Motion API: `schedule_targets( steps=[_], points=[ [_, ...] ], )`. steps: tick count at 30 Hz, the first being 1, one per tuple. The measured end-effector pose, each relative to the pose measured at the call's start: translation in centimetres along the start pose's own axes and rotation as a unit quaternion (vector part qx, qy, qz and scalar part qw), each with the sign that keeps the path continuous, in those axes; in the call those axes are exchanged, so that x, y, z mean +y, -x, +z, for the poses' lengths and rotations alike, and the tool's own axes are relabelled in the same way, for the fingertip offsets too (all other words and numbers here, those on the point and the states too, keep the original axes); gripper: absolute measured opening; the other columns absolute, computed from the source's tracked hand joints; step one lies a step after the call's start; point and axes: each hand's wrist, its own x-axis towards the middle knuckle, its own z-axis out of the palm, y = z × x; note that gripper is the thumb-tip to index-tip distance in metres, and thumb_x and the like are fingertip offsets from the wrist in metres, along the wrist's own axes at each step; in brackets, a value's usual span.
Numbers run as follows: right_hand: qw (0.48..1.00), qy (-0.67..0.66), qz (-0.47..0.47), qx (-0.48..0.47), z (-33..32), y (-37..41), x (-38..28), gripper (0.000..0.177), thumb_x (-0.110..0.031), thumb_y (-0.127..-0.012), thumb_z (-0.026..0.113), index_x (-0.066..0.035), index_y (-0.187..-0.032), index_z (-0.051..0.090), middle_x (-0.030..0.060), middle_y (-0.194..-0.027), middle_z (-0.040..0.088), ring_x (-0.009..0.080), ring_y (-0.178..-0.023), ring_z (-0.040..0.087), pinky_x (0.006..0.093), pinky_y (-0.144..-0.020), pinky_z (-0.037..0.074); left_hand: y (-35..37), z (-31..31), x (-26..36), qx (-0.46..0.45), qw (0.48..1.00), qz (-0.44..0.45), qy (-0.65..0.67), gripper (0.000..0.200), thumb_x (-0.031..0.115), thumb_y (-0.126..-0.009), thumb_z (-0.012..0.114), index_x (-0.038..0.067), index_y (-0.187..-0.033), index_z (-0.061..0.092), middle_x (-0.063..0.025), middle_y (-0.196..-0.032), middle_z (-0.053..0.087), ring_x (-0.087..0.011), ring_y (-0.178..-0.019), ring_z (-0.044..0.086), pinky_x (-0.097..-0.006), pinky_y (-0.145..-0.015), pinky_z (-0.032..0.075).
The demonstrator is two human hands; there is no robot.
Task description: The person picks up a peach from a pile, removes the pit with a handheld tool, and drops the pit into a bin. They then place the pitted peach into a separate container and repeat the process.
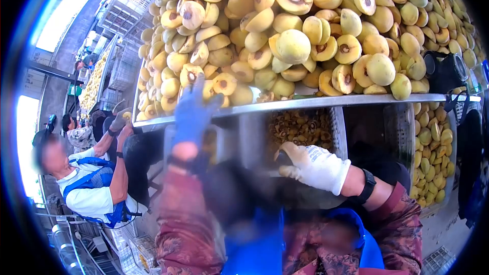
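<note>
A large heap of halved yellow stone fruit (295, 0), peach-like, covers the metal-edged table (285, 103); many halves show brown stones or hollows. My left hand (193, 114), in a blue glove, reaches over the table's near edge. Its fingers are stretched out and apart at the fruit halves, slightly smeared by motion, and I see nothing held in them. In a white glove, my right hand (313, 167) is below the edge, in front of a bin. Its fingers are curled round something dark, too small to name.
Under the table, a bin (333, 127) holds brown fruit scraps or stones. Beside it on the right stands a crate (411, 145) of yellow halves. A black object (445, 69) sits at the table's right edge. Another person (97, 183) works close by on the left; stacked crates (127, 10) stand behind.
</note>
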Motion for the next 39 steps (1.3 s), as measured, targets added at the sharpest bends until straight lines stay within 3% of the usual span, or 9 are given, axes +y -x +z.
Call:
schedule_targets(
  steps=[3,7,8,10,19,25,35,37,39],
  points=[
    [0.999,-0.039,0.024,0.023,0.1,0.0,-0.2,0.034,-0.031,-0.093,0.06,-0.005,-0.112,0.052,0.0244,-0.097,0.063,0.0434,-0.091,0.062,0.0466,-0.076,0.049,-1.5,3.2,-0.5,-0.012,0.998,0.007,-0.06,0.064,0.026,-0.082,0.073,0.006,-0.138,0.048,-0.0233,-0.118,0.06,-0.038,-0.113,0.057,-0.0437,-0.094,0.047],
    [0.994,-0.046,-0.038,0.092,0.6,-0.3,0.9,0.034,-0.026,-0.091,0.064,-0.004,-0.113,0.051,0.0229,-0.091,0.062,0.0389,-0.082,0.064,0.0426,-0.072,0.049,-1.7,4.1,-3.2,0.11,0.966,-0.011,0.233,0.054,0.001,-0.083,0.064,0.006,-0.135,0.051,-0.0151,-0.115,0.062,-0.0227,-0.105,0.061,-0.0348,-0.089,0.051],
    [0.992,-0.064,-0.04,0.101,0.2,-0.3,0.4,0.034,-0.025,-0.091,0.064,-0.004,-0.114,0.051,0.0224,-0.089,0.062,0.0375,-0.081,0.064,0.0417,-0.071,0.049,-0.8,1.8,-2.0,0.025,0.862,-0.161,0.48,0.052,-0.002,-0.083,0.06,0.006,-0.134,0.051,-0.011,-0.121,0.06,-0.0172,-0.105,0.06,-0.0315,-0.087,0.053],
    [0.989,-0.103,-0.028,0.106,-0.2,-0.4,-0.7,0.034,-0.025,-0.091,0.064,-0.004,-0.115,0.051,0.0214,-0.087,0.061,0.0354,-0.078,0.064,0.0404,-0.069,0.049,0.5,1.7,-2.5,0.044,0.722,-0.041,0.689,0.049,-0.002,-0.084,0.059,0.005,-0.132,0.053,-0.0122,-0.124,0.058,-0.0206,-0.109,0.06,-0.0357,-0.09,0.054],
    [0.982,-0.06,0.022,0.179,-0.2,-1.1,-0.6,0.042,-0.03,-0.088,0.066,-0.007,-0.118,0.049,0.0206,-0.081,0.062,0.0384,-0.079,0.065,0.0435,-0.068,0.049,6.5,2.3,9.8,-0.036,0.434,-0.232,0.87,0.037,0.033,-0.1,0.049,0.004,-0.122,0.053,-0.0109,-0.11,0.06,-0.0234,-0.098,0.061,-0.0378,-0.082,0.056],
    [0.978,0.01,0.049,0.203,0.0,-1.1,-0.1,0.038,-0.021,-0.087,0.065,-0.004,-0.115,0.045,0.024,-0.081,0.063,0.043,-0.075,0.063,0.05,-0.065,0.048,7.6,2.4,13.2,-0.034,0.533,-0.147,0.833,0.053,0.045,-0.101,0.044,0.002,-0.132,0.048,-0.0108,-0.123,0.056,-0.0222,-0.108,0.058,-0.0345,-0.095,0.049],
    [0.973,0.023,-0.02,0.229,0.8,-0.6,0.4,0.034,-0.015,-0.086,0.061,0.0,-0.11,0.042,0.0258,-0.078,0.059,0.0448,-0.073,0.06,0.0516,-0.062,0.046,8.7,3.4,13.5,-0.005,0.525,-0.132,0.841,0.044,0.037,-0.103,0.044,-0.001,-0.124,0.052,-0.0166,-0.121,0.061,-0.0302,-0.11,0.06,-0.0439,-0.098,0.049],
    [0.972,0.022,-0.035,0.232,1.2,-0.5,0.7,0.034,-0.014,-0.085,0.061,0.0,-0.11,0.042,0.0255,-0.078,0.058,0.0446,-0.072,0.059,0.0515,-0.062,0.046,9.0,3.4,13.6,0.067,0.724,-0.035,0.686,0.044,0.037,-0.103,0.043,-0.001,-0.123,0.052,-0.0171,-0.12,0.061,-0.0294,-0.108,0.061,-0.0431,-0.097,0.05],
    [0.966,0.03,-0.054,0.251,1.8,-0.6,1.1,0.035,-0.013,-0.084,0.061,0.001,-0.109,0.042,0.0252,-0.078,0.058,0.0444,-0.071,0.059,0.0515,-0.062,0.045,8.7,3.4,13.6,0.037,0.673,-0.054,0.736,0.048,0.039,-0.104,0.04,-0.001,-0.125,0.051,-0.0182,-0.119,0.061,-0.0285,-0.104,0.062,-0.0419,-0.094,0.051]
  ],
)
